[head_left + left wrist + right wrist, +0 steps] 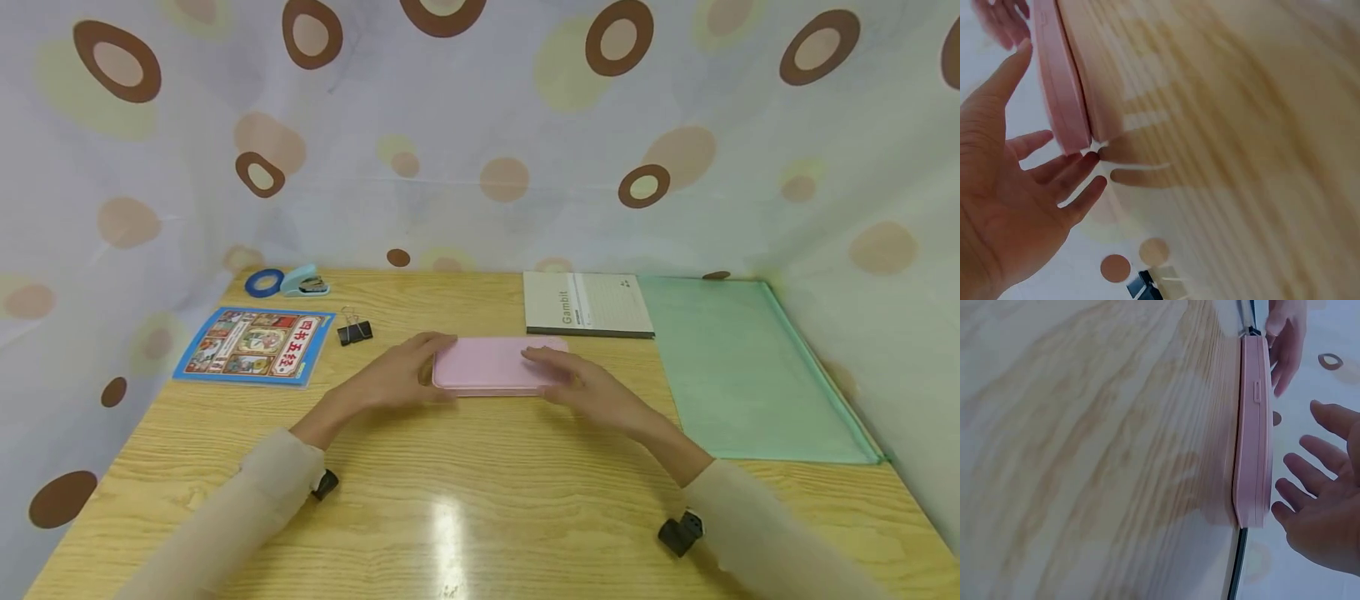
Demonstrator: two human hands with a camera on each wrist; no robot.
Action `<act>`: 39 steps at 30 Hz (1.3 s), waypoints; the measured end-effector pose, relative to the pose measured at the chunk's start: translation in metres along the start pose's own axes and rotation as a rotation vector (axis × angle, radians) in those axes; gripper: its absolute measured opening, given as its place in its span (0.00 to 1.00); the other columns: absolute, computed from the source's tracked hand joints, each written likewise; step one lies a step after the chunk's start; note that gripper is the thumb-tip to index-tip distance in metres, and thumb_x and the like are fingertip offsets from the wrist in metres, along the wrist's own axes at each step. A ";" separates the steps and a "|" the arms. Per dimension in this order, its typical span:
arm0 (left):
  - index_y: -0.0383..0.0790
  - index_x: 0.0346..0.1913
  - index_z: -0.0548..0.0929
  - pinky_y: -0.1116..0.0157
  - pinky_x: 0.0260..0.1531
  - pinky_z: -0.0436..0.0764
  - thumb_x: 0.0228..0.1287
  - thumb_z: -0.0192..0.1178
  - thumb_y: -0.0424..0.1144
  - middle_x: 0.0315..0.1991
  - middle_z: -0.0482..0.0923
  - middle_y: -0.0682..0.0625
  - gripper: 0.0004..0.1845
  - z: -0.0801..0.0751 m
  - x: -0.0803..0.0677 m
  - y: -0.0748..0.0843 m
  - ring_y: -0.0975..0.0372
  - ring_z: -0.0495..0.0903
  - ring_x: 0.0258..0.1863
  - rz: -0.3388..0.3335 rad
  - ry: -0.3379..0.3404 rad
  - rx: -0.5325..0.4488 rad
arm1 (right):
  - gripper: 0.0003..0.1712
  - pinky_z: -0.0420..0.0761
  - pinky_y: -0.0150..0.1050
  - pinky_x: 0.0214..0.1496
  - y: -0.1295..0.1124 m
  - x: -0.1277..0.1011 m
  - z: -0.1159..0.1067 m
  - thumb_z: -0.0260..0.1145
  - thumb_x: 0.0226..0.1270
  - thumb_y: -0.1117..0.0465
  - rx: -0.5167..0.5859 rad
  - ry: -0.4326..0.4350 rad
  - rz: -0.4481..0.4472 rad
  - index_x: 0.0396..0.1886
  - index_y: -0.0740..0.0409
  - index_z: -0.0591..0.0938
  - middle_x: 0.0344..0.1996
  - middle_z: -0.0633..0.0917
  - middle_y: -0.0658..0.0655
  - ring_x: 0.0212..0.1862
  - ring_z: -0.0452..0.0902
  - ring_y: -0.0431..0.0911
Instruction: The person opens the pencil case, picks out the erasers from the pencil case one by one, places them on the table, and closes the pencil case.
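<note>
Two hands at a flat pink case (491,365) lying shut on a wooden desk (480,500). Left hand (401,375) at the case's left end, fingers (1075,172) straight and slightly spread, tips just touching or nearly touching the end wall; not gripping. Right hand (581,385) over the case's right end, fingers (1310,469) loosely extended and parted, hovering close above the lid; contact hard to tell. Case directly between both sets of fingertips, long side toward the person.

Beyond the right fingers, a grey notebook (587,304) marked "Gambit", just behind the case. Further right of those fingers, a green translucent folder (742,375) flat on the desk. Beyond and left of the left fingers, a black binder clip (354,330); further left, a colourful booklet (255,345) with a blue border. Well past the left fingers, at the desk's far edge, a roll of blue tape (264,282) beside a pale blue stapler (304,282). Spotted curtain (480,133) behind and around the desk. Cream sleeves on both arms.
</note>
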State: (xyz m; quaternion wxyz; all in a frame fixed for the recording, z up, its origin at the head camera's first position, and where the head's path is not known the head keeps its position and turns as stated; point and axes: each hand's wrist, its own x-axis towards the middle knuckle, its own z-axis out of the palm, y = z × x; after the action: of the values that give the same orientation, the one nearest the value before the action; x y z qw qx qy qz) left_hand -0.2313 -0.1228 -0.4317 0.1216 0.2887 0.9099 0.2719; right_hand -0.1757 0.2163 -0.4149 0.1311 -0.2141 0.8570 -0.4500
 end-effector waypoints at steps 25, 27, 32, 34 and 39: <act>0.43 0.77 0.68 0.51 0.68 0.73 0.50 0.79 0.61 0.71 0.71 0.45 0.54 -0.008 0.027 0.002 0.52 0.72 0.68 0.001 -0.036 0.072 | 0.24 0.57 0.57 0.80 0.001 0.037 0.009 0.71 0.71 0.65 -0.233 -0.022 -0.150 0.66 0.51 0.84 0.73 0.75 0.52 0.79 0.60 0.57; 0.42 0.77 0.69 0.52 0.67 0.73 0.50 0.80 0.60 0.71 0.73 0.45 0.54 -0.011 0.029 0.001 0.53 0.73 0.66 0.004 -0.049 0.034 | 0.23 0.58 0.57 0.80 0.002 0.040 0.009 0.71 0.71 0.63 -0.224 -0.003 -0.140 0.65 0.49 0.85 0.72 0.76 0.51 0.78 0.62 0.56; 0.41 0.77 0.69 0.53 0.62 0.76 0.52 0.79 0.61 0.69 0.75 0.45 0.53 -0.018 0.031 -0.002 0.55 0.76 0.60 -0.002 -0.077 -0.024 | 0.21 0.59 0.54 0.80 0.004 0.045 0.009 0.72 0.72 0.59 -0.225 0.034 -0.115 0.63 0.46 0.86 0.70 0.78 0.48 0.77 0.65 0.52; 0.43 0.78 0.69 0.53 0.61 0.77 0.53 0.78 0.61 0.68 0.75 0.46 0.52 -0.019 0.031 -0.002 0.56 0.76 0.59 -0.014 -0.084 -0.042 | 0.21 0.62 0.54 0.79 0.005 0.047 0.010 0.72 0.71 0.58 -0.262 0.047 -0.131 0.63 0.46 0.86 0.69 0.79 0.49 0.76 0.67 0.52; 0.47 0.78 0.70 0.54 0.58 0.77 0.54 0.77 0.60 0.66 0.76 0.47 0.50 -0.021 0.032 -0.005 0.56 0.78 0.57 -0.042 -0.088 -0.084 | 0.23 0.70 0.53 0.74 0.004 0.052 0.009 0.74 0.69 0.53 -0.417 0.078 -0.199 0.63 0.43 0.86 0.67 0.81 0.47 0.71 0.74 0.51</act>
State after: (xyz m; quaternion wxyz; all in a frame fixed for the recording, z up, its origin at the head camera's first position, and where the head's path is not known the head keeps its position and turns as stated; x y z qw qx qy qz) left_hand -0.2677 -0.1167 -0.4192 0.1791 0.2761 0.8974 0.2941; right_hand -0.2187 0.1870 -0.4248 0.0056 -0.3023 0.9106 -0.2816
